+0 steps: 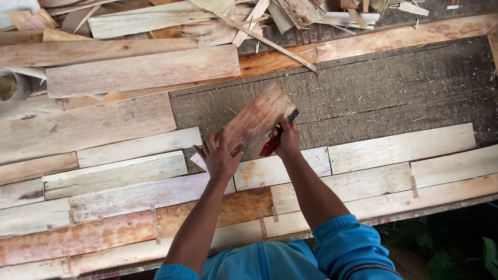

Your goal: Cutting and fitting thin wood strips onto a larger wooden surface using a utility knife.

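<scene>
My left hand (219, 157) grips the near end of a thin, reddish-brown veneer piece (255, 118), which tilts up and away over the rough grey board (389, 93). My right hand (287, 139) is closed on a red-handled utility knife (276, 139), its dark tip pressed against the right edge of the veneer piece. Both forearms reach out from blue sleeves at the bottom of the head view.
Pale and reddish veneer strips (119, 186) lie side by side over the near part of the board, joined with small tape tabs. A heap of loose wood offcuts (155, 31) fills the far left. A tape roll (13, 88) sits at the left edge. Green plants (456, 249) show bottom right.
</scene>
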